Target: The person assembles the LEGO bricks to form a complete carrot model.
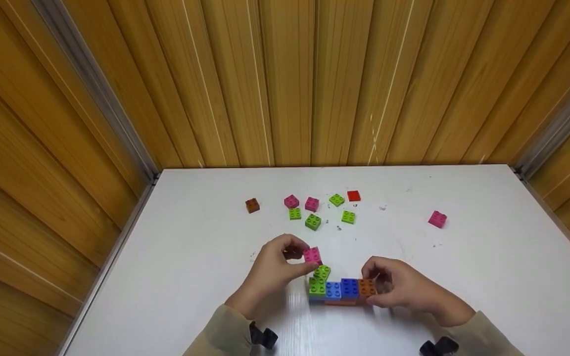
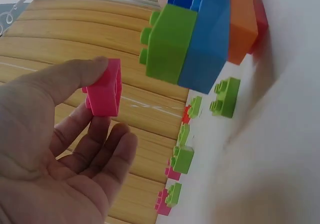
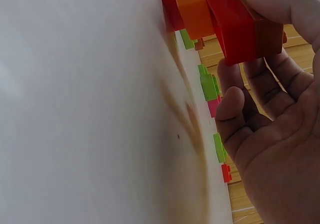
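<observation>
My left hand (image 1: 276, 267) pinches a pink toy building brick (image 1: 312, 255) between thumb and fingers. In the left wrist view the pink brick (image 2: 105, 87) is tilted, its hollow underside facing the built row. That row has a light green brick (image 1: 317, 287), a light blue brick (image 1: 333, 290), a dark blue brick (image 1: 349, 288) and a brown brick (image 1: 366, 287) on top. Red and orange bricks (image 3: 192, 9) form layers below. My right hand (image 1: 403, 284) grips the brown end, thumb in front, fingers behind. Behind the row's left end lies another green brick (image 2: 226, 97) on the table.
Farther back on the white table (image 1: 206, 257) lie several loose green and pink bricks, a flat red brick (image 1: 354, 196) and a brown brick (image 1: 252, 205). A lone pink brick (image 1: 437, 219) lies at the right. Wood-look panels (image 1: 290, 84) stand along the back and sides.
</observation>
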Demonstrator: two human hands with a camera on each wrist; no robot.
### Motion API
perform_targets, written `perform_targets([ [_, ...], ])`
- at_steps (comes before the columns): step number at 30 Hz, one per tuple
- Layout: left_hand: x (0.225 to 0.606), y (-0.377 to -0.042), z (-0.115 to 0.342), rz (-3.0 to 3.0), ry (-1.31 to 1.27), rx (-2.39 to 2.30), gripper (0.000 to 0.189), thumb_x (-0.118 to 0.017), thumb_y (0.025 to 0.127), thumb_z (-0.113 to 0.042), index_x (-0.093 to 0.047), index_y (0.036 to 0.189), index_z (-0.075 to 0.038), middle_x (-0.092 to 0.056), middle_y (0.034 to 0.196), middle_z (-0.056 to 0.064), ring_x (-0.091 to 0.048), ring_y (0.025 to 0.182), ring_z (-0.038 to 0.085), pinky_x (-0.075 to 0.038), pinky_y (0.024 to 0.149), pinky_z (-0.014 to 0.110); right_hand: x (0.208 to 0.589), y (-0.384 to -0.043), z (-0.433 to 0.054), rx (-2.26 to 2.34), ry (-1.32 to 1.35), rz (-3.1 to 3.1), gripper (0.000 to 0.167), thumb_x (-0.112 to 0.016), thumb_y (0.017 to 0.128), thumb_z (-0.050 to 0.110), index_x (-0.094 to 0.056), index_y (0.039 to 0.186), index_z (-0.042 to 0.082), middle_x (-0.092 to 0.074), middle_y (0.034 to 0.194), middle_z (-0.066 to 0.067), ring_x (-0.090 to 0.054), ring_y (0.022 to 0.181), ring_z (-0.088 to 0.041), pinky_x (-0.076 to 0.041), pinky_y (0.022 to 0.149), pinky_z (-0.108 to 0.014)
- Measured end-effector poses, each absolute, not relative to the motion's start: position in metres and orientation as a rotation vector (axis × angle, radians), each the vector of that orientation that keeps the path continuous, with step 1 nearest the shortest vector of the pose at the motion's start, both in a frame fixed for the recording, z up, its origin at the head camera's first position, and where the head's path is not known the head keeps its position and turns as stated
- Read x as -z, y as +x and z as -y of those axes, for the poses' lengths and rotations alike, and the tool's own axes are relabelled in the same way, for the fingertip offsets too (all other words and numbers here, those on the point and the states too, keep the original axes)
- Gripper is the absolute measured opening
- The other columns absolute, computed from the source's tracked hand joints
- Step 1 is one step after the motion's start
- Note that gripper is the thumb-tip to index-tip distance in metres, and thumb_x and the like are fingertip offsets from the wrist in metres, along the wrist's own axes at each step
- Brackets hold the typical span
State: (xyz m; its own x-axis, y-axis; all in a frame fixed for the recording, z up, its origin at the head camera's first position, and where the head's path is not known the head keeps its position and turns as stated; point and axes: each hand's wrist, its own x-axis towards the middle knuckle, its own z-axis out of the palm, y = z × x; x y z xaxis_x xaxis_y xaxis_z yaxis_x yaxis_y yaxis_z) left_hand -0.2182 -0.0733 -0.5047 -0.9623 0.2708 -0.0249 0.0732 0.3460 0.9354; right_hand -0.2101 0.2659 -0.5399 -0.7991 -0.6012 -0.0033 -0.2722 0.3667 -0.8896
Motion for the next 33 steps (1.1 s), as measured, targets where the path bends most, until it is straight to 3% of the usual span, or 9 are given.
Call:
perform_targets([
  [11, 0.503, -0.204, 0.059, -2.299, 0.429, -1.616, 0.033, -0.099, 0.090, -0.025, -0.075, 0.113, -0.022, -0.075, 0.115, -0.005, -0.071, 0.110, 0.015, -0.061, 0.111, 0.045, 0.540, -0.210, -0.265, 1.414, -0.765, -2.284, 0.039, -0.094, 0.088, 0.014, -0.068, 0.118, 0.012, -0.069, 0.116, -0.007, -0.062, 0.107, -0.011, -0.053, 0.090, -0.025],
  [19, 0.511, -0.202, 0.053, -2.288, 0.474, -1.585, 0.031, -0.099, 0.090, -0.024, -0.076, 0.111, -0.022, -0.074, 0.112, -0.007, -0.070, 0.105, 0.010, -0.059, 0.100, 0.025, 0.538, -0.211, -0.266, 1.402, -0.763, -2.278, 0.038, -0.093, 0.089, 0.014, -0.068, 0.118, 0.012, -0.069, 0.117, -0.007, -0.062, 0.106, -0.011, -0.054, 0.089, -0.025],
  [33, 0.520, -0.200, 0.049, -2.332, 0.568, -1.546, 0.030, -0.098, 0.090, -0.025, -0.076, 0.110, -0.020, -0.073, 0.107, -0.011, -0.066, 0.100, 0.005, -0.056, 0.096, 0.024, 0.543, -0.211, -0.266, 1.455, -0.818, -2.268, 0.037, -0.093, 0.089, 0.010, -0.069, 0.116, 0.012, -0.070, 0.115, -0.007, -0.062, 0.105, -0.010, -0.054, 0.089, -0.027],
])
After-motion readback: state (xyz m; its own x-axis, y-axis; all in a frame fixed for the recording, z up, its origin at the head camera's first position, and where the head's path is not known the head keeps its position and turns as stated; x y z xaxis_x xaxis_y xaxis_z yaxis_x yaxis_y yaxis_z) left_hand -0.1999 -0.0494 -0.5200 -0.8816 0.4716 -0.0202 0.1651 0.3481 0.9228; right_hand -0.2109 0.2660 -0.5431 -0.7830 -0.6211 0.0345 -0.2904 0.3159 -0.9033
